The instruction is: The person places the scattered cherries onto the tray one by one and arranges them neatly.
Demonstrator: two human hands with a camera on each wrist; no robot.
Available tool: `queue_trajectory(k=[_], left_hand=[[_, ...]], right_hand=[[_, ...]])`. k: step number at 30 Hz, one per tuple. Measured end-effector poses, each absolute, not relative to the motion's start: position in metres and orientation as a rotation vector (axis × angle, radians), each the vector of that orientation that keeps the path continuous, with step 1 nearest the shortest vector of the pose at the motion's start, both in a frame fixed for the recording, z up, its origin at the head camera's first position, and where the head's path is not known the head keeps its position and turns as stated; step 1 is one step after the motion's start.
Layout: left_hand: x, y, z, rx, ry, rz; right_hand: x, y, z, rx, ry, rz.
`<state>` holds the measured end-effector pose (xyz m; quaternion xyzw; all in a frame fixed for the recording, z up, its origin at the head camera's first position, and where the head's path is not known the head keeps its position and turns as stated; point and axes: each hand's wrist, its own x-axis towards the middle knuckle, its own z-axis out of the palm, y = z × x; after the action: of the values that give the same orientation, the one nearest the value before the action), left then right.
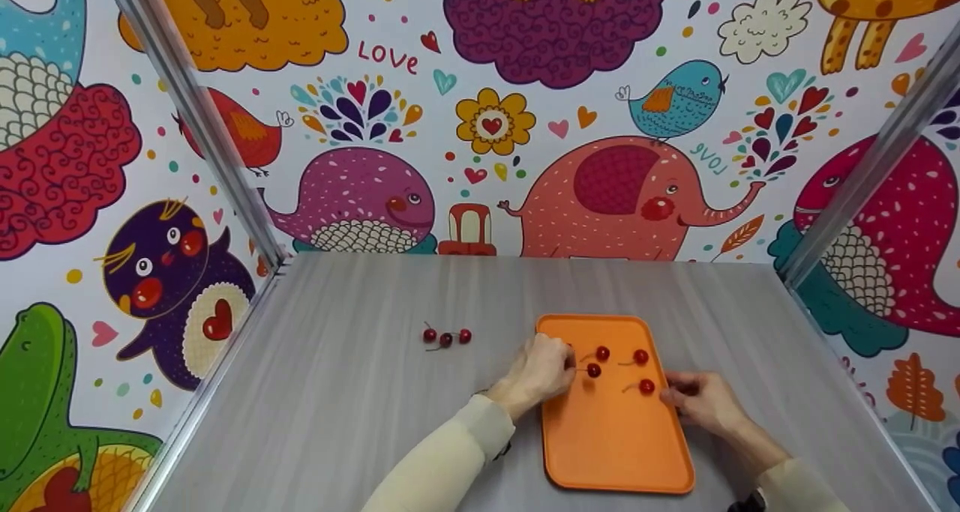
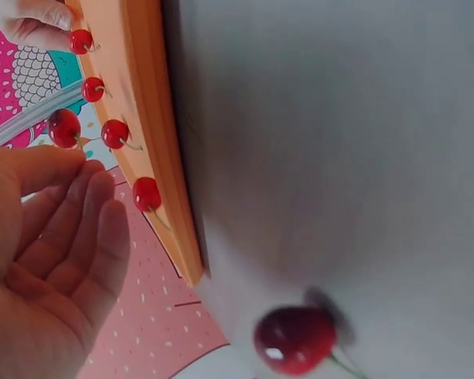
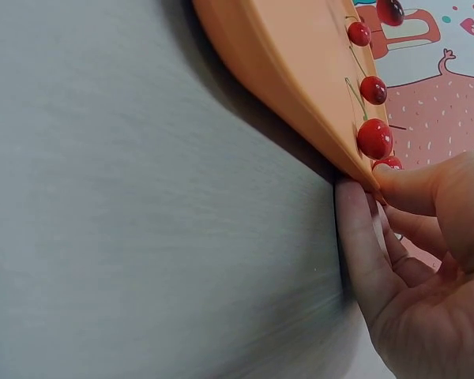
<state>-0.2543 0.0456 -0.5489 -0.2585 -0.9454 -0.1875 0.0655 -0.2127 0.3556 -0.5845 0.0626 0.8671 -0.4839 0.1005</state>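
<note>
My left hand (image 1: 536, 373) is over the left part of an orange tray (image 1: 615, 452), pinching a red cherry (image 1: 594, 370) by its stem. In the left wrist view this held cherry (image 2: 63, 128) hangs off the tips of thumb and index finger, the other fingers loosely bent. Several stemmed cherries lie on the tray's far half, among them one cherry (image 1: 640, 357) near the right rim and another (image 1: 646, 386) nearer me. One is mostly hidden behind my left hand. My right hand (image 1: 705, 401) grips the tray's right rim, thumb (image 3: 407, 189) on top and fingers beneath.
Three more cherries (image 1: 446, 339) lie grouped on the grey table (image 1: 360, 414), left of the tray. A cartoon-printed wall (image 1: 480, 175) stands behind the table, with metal posts (image 1: 217, 145) at its corners.
</note>
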Motion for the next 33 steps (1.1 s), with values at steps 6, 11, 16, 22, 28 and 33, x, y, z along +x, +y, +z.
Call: queue_trajectory(k=[6,11,16,22,28,33], left_hand=[[-0.258,0.062,-0.550,-0.742,-2.878,-0.655],[-0.260,0.072,-0.553,-0.678,-2.928,-0.774],[-0.260,0.077,-0.559,-0.652,-2.939,-0.847],[-0.259,0.078,-0.566,-0.669,-2.905,-0.955],[-0.257,0.078,-0.570,-0.636,-2.927,-0.992],[-0.255,0.079,-0.571,-0.613,-2.939,-0.953]], right_hand=[[-0.213,0.355,-0.585,0.201,2.565,-1.416],[-0.213,0.355,-0.584,0.201,2.576,-1.403],[-0.212,0.355,-0.584,0.196,2.592,-1.385],[-0.211,0.357,-0.583,0.147,2.548,-1.434],[-0.210,0.357,-0.583,0.137,2.538,-1.445],[-0.211,0.356,-0.584,0.171,2.553,-1.425]])
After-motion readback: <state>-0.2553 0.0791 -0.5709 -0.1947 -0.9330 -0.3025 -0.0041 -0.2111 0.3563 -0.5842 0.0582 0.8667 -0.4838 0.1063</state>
